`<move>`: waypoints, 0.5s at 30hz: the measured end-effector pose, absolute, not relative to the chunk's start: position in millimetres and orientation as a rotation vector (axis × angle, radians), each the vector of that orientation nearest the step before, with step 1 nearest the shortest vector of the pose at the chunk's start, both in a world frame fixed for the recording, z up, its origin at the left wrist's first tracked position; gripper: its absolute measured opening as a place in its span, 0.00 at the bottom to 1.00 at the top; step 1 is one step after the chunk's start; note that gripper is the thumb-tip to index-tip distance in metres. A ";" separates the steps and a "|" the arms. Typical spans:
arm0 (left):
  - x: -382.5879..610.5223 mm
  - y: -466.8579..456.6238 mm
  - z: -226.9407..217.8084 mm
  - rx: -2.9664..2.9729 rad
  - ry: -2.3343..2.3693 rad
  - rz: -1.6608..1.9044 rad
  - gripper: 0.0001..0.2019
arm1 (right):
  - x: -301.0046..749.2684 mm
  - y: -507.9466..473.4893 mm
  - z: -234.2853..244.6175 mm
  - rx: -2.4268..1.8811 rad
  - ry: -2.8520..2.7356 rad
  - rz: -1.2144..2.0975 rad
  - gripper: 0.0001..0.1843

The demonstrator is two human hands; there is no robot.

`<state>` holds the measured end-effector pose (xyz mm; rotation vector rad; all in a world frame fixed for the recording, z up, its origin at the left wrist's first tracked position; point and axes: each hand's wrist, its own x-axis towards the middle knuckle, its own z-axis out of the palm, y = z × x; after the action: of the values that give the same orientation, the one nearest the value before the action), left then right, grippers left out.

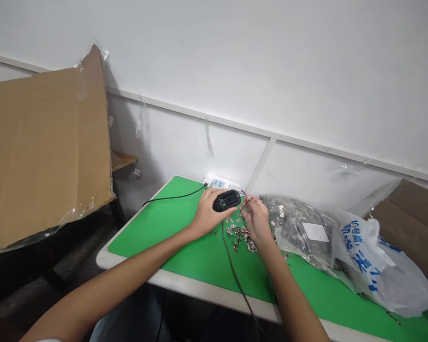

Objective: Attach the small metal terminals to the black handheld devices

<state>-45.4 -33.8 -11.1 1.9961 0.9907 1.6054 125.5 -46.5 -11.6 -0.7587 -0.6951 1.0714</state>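
My left hand (203, 214) is closed around an oval black plastic case (227, 201), raised above the green table top. Parallel slots show in the case, like a battery compartment, along with small green parts at its lower left. Just to its right, my right hand (257, 219) has its fingertips pinched on thin red and black wires (245, 201). Whether the wires join the case is too small to tell. Beneath and between the hands lies a loose pile of small shiny metal pieces (248, 240).
A white power strip (221, 182) stands against the wall, a black cable (174, 196) running left from it. A grey cord (231, 266) crosses the table's front edge. Clear bags of metal parts (299, 225) and a white printed plastic bag (388, 270) crowd the right. Cardboard (46, 147) rises at left.
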 end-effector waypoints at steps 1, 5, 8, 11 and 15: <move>-45.1 -32.7 -11.1 1.965 1.000 1.612 0.25 | 126.4 -45.9 -12.2 -0.767 -0.687 1.062 0.21; -42.6 -25.9 -11.8 1.712 1.078 1.518 0.23 | 131.8 -42.8 -12.4 -0.808 -0.621 0.987 0.22; -40.4 -22.1 -12.0 1.408 0.989 1.328 0.21 | 134.9 -42.0 -10.4 -0.837 -0.603 0.920 0.23; -38.7 -22.9 -11.3 1.134 0.822 1.167 0.25 | 134.6 -43.2 -8.4 -0.871 -0.646 0.904 0.24; -37.7 -26.5 -8.6 0.921 0.713 1.034 0.22 | 128.6 -46.5 -8.7 -0.912 -0.761 0.920 0.25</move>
<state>-37.7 -26.5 -8.6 0.9213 0.7126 1.0344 128.6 -46.5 -8.7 -0.9125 -0.7605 0.9197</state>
